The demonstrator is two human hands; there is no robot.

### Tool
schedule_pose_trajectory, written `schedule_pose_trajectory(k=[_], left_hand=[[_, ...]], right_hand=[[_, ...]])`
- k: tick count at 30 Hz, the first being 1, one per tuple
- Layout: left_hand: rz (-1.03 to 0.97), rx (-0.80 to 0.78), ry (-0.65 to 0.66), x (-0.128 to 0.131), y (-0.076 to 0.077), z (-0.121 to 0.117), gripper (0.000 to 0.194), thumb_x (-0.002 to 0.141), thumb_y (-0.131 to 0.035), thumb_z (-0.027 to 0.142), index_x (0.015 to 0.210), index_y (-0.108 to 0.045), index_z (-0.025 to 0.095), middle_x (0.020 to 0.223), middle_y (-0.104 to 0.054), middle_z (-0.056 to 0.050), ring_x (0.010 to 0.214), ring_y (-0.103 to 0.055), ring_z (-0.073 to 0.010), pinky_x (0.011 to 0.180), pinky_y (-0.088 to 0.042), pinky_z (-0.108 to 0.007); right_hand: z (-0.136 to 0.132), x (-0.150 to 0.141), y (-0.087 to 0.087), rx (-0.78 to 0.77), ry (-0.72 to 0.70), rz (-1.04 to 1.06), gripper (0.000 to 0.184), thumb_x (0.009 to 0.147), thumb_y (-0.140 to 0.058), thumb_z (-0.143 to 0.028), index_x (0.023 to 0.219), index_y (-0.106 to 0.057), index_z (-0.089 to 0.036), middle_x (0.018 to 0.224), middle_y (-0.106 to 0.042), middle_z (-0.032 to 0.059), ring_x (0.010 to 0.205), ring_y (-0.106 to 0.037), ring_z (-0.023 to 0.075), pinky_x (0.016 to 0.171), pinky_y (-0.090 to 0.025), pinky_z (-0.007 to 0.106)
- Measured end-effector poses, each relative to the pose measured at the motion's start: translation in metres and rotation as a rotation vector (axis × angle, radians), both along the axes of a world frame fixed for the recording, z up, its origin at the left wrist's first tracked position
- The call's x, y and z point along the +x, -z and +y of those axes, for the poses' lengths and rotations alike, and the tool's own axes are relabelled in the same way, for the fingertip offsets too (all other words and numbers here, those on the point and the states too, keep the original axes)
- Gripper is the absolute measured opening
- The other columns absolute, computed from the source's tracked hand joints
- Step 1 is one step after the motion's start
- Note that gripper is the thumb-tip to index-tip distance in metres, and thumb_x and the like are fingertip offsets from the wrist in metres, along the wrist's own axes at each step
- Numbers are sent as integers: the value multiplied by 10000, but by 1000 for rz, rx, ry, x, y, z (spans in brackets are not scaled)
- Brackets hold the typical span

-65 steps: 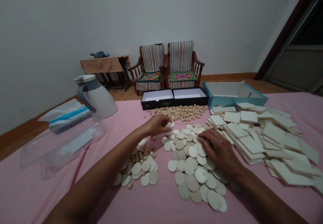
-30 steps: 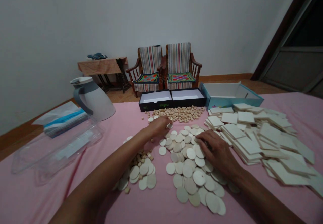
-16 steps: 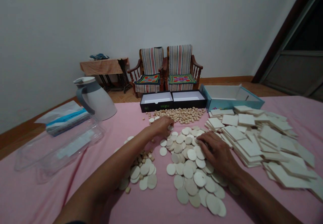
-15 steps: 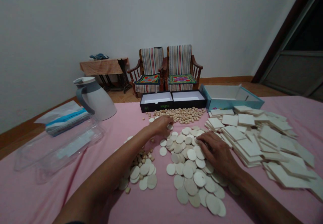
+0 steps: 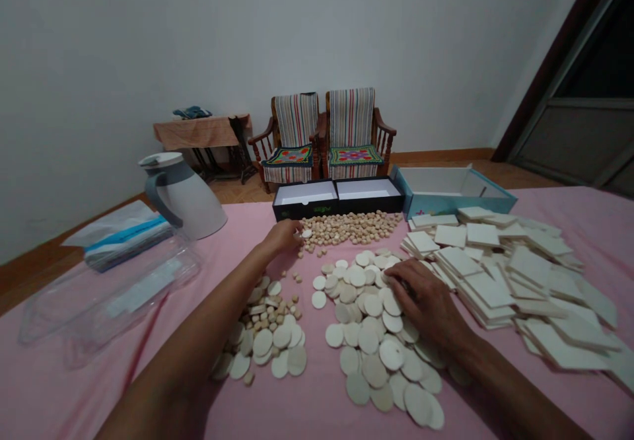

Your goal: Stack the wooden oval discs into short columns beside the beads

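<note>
My left hand (image 5: 286, 235) is at the left end of a spread of small wooden pieces (image 5: 354, 227). Its fingers are bent together on a pale round wooden disc, of which only a sliver shows at the fingertips. Another round disc (image 5: 307, 233) lies just right of them. My right hand (image 5: 421, 291) rests on the right side of a big heap of round discs (image 5: 369, 339), fingers loosely bent and thumb apart, no piece seen in its grip. Under my left forearm lies a mixed pile of small wooden cubes (image 5: 271, 314) and round discs (image 5: 262, 343).
Square wooden tiles (image 5: 495, 281) are heaped at the right. Behind stand a black box (image 5: 304, 211) with two white compartments and a light-blue box (image 5: 456, 203). At the left are a grey-white jug (image 5: 193, 202), a tissue pack (image 5: 129, 238) and clear plastic packaging (image 5: 133, 294).
My left hand has moved left and slightly away, from beside the disc heap to the left end of the small pieces. My right hand has stayed on the heap.
</note>
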State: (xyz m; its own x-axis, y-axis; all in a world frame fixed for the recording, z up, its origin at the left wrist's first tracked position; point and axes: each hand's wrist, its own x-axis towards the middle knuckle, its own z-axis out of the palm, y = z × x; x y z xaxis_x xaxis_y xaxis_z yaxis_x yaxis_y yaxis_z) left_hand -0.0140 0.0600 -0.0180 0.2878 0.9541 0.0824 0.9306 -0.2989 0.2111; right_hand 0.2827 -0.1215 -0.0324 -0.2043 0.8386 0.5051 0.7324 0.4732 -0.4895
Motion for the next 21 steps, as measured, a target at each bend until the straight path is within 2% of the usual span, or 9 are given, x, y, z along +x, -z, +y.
schedule_pose_trajectory(k=[3, 11, 17, 21], left_hand=[[15, -3, -7, -2, 6, -1, 236, 683, -734, 255, 911, -703, 199, 878, -709, -41, 821, -643, -202, 695, -454, -236], [6, 59, 38, 10, 0, 7, 291, 738, -670, 246, 1024, -705, 196, 975, -708, -67, 838, -643, -199, 712, -452, -238], [23, 54, 100, 20, 5, 6, 196, 704, -668, 192, 885, -744, 207, 883, -710, -59, 839, -645, -218, 703, -448, -243], [-16, 57, 106, 24, -6, -2, 206, 685, -676, 171, 883, -735, 166, 860, -704, -69, 822, -642, -217, 695, -454, -249]], right_hand=[[0, 0, 1, 1, 0, 6, 144, 887, -471, -163, 940, -603, -189, 915, -613, 65, 881, -562, 204, 780, -453, 341], [1, 1, 3, 29, -1, 0, 136, 892, -473, -169, 946, -597, -181, 909, -614, 69, 873, -561, 205, 771, -453, 342], [0, 1, 0, 9, -7, -5, 140, 888, -467, -149, 939, -593, -181, 908, -608, 68, 875, -556, 204, 775, -450, 347], [0, 0, -1, 11, -2, 0, 133, 888, -474, -156, 930, -598, -181, 905, -610, 64, 871, -561, 200, 773, -451, 340]])
